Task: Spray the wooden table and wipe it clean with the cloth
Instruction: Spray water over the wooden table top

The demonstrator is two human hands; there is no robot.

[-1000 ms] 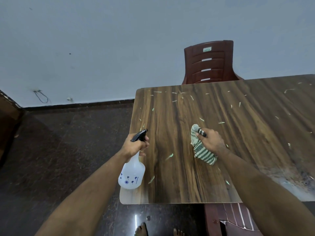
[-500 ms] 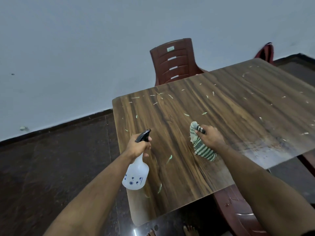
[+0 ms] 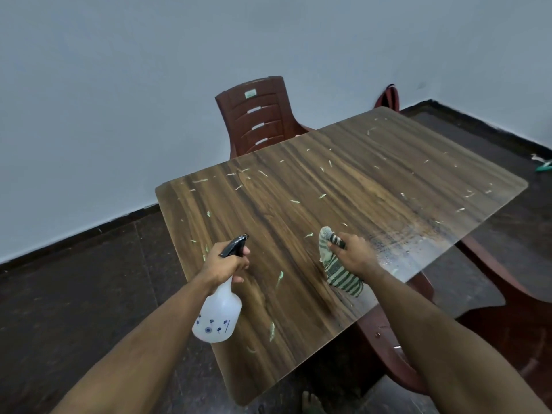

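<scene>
My left hand (image 3: 222, 262) grips the spray bottle (image 3: 217, 315), nozzle aimed forward over the scrap-strewn wooden table (image 3: 343, 186); my right hand (image 3: 355, 256) clutches the striped cloth (image 3: 337, 271) just beside it

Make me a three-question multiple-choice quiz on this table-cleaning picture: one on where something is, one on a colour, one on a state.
1. Where is the brown chair?
A. At the table's far side, by the wall
B. On the tabletop
C. Lying overturned on the floor

2. What colours is the cloth?
A. Plain red
B. Green and white stripes
C. Solid black

3. What is the left hand doing?
A. Lying flat on the wooden table
B. Hanging empty
C. Gripping the spray bottle

Answers: 1 A, its backrest rises behind the far edge. 2 B, stripes show under the right hand. 3 C, fingers wrap the bottle's neck.
</scene>
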